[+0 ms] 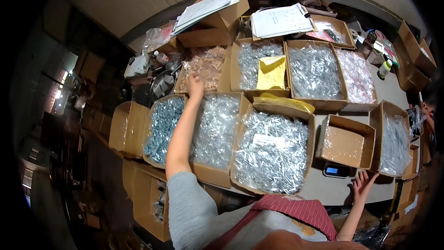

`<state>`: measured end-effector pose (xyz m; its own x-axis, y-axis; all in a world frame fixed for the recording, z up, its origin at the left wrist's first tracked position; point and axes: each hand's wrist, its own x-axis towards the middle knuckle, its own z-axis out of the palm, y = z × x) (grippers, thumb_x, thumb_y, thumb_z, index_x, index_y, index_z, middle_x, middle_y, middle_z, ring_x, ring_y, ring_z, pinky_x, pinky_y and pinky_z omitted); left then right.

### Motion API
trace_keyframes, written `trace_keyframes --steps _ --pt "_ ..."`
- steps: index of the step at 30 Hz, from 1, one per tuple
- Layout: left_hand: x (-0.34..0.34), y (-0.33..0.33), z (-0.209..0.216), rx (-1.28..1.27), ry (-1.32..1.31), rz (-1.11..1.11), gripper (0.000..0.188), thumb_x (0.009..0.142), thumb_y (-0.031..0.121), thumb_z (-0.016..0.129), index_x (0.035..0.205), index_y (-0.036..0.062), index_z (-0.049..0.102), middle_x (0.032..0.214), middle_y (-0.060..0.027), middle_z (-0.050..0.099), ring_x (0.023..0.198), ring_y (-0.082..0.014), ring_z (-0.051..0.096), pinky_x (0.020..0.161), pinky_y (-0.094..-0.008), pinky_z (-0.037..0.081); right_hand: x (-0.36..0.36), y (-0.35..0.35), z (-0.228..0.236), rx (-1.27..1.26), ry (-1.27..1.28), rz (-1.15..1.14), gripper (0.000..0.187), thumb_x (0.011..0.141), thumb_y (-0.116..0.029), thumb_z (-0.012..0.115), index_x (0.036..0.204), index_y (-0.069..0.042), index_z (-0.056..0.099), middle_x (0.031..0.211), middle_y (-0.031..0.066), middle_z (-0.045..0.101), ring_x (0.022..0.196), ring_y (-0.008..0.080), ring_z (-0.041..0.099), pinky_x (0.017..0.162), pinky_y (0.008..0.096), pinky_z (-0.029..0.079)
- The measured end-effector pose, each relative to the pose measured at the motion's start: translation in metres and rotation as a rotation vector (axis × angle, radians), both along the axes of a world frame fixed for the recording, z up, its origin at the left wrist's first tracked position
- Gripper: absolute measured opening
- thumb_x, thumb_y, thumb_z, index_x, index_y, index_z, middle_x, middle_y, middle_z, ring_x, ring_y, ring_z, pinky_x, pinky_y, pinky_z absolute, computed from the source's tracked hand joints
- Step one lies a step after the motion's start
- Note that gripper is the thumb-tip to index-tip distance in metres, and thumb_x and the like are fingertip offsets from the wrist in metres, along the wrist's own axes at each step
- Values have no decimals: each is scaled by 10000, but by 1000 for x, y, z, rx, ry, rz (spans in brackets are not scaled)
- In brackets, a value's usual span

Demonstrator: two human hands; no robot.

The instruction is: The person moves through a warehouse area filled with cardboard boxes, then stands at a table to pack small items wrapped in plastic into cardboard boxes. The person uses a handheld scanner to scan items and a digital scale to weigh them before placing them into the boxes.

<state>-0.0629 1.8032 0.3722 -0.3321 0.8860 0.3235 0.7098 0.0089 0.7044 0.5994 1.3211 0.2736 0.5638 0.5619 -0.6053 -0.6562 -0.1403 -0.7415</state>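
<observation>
My left hand (195, 86) is stretched far forward to the near edge of a carton of small tan-brown parts in clear bags (208, 62). Its fingers are curled down among those bags, and what they hold, if anything, is hidden. At the right, my right hand (362, 186) lies on the table's front edge with its fingers spread and nothing in it. Close to it are a small digital scale (336, 170) with a lit display and a carton of clear-bagged grey parts (394, 146). Behind the scale sits an open brown carton (344, 143) whose bottom shows.
Cartons of bagged metal parts (270, 153) and blue-grey parts (164, 125) line the near row. Further back stand more filled cartons (315, 71), a yellow note (271, 72), clipboards with papers (280, 21) and a green-labelled bottle (384, 69).
</observation>
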Motion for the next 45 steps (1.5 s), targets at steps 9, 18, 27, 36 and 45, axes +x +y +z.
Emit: trace_keyframes --steps 9,18,27,36,45 --pt "6 83 -5 74 966 -394 420 699 80 701 1110 102 619 1128 -124 555 1122 -327 501 944 -427 450 -37 -25 -78 -42 -507 -271 204 1022 -283 528 1064 -88 568 840 1 529 597 70 494 504 195 440" --pt "-24 107 1 380 108 -304 116 858 86 641 954 55 697 954 -68 707 893 -214 644 822 -356 497 -40 -12 -73 -272 -693 -230 198 1000 -292 564 1022 -97 589 700 -27 462 492 53 428 404 204 361" --pt "-1 144 15 -72 -854 -509 242 850 117 541 1032 22 670 845 -58 642 732 -157 610 635 -302 488 -33 -11 -92 -297 -744 -284 197 1001 -273 557 1024 -82 601 668 -23 483 456 53 434 381 199 347" --pt "124 219 -60 -236 355 -249 386 804 353 679 1104 114 720 1057 -201 700 1007 -394 655 893 -438 510 -43 5 -82 -319 -808 -263 162 997 -219 544 1079 -81 569 703 -20 494 469 59 440 384 204 368" --pt "129 218 -46 -134 11 -126 266 808 281 678 962 80 760 891 -184 721 863 -351 689 795 -418 519 -53 3 -67 -392 -825 -341 167 990 -241 553 1050 -89 585 700 -33 485 469 52 427 384 205 341"
